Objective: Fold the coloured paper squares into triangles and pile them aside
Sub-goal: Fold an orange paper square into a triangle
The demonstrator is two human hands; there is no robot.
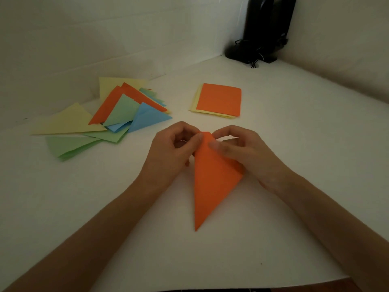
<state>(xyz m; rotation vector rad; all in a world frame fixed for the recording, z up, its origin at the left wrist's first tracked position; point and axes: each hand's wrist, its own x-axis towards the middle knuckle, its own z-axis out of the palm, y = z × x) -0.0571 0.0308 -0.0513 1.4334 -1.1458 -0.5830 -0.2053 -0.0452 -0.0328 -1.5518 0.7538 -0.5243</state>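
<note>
Orange sheet (212, 175) lies folded on the white table (294, 165), both hands pinching its far corner: left hand (174, 150), right hand (242, 150). Line up those tips before creasing, I'd say; can't quite see if they meet. Folded pile (101, 121) sits left.

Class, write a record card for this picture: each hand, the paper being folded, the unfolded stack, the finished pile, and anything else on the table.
left hand: pinches the far corner of the orange paper
right hand: pinches the same corner from the other side
orange paper: folded to a triangle, lying on the white table
unfolded stack: squares, orange on top, yellow beneath, beyond the hands
finished pile: yellow, green, orange and blue triangles, loosely overlapped, at the left
other: black device with cords, far corner
</note>
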